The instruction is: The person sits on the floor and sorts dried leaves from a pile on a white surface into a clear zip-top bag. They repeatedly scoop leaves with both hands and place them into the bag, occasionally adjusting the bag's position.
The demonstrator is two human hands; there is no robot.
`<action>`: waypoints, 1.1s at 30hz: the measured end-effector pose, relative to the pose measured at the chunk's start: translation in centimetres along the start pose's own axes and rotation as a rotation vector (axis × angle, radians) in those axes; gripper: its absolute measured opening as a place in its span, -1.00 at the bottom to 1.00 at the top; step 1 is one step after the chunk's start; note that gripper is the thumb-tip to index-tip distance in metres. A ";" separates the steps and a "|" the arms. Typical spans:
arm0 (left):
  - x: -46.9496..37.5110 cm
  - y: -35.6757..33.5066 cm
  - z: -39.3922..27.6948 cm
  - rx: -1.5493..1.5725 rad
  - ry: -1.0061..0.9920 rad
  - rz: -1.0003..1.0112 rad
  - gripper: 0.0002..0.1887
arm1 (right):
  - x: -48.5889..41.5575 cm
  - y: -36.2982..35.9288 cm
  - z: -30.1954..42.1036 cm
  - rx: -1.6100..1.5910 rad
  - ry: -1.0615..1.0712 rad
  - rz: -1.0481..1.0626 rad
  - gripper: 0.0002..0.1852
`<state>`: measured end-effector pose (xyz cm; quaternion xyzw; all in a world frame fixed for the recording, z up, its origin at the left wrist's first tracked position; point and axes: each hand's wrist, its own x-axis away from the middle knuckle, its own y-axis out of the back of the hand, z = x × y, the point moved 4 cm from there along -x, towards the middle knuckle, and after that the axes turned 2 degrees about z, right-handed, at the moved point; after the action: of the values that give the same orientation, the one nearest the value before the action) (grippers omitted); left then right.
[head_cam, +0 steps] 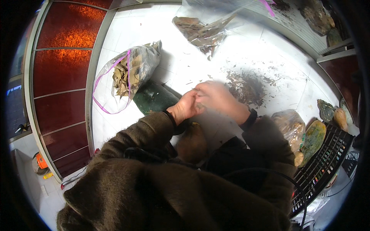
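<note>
My left hand (187, 105) and my right hand (216, 95) meet in front of me above the white tiled floor. Their fingers are bent together, the right hand is blurred, and whatever may be between them is hidden. Beside my left hand lies a large dark green gourd (154, 98). Against it rests a clear plastic bag with a purple drawstring (129, 69), full of dry leaves (121, 78). A brown squash (193, 141) stands below my hands. Dark dry leaf scraps (248, 88) are scattered beyond my right hand.
Another clear bag of brown dry pieces (199, 31) lies at the top. On the right are a plastic bag with brownish contents (289, 124), a green and orange squash (313, 138) and a black plastic basket (323, 161). Dark red cabinet panels (62, 72) line the left.
</note>
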<state>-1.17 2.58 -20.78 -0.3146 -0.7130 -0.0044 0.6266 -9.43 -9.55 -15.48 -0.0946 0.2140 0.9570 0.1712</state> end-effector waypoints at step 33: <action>26.4 2.8 -15.0 -0.294 -0.596 -0.192 -0.26 | 4.3 -8.0 -9.5 0.555 -0.240 0.119 -0.94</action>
<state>13.00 10.59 5.01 -0.3205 -0.8827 -0.0737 0.3356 -9.41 -5.71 -28.10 0.0824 0.4506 0.8748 0.1581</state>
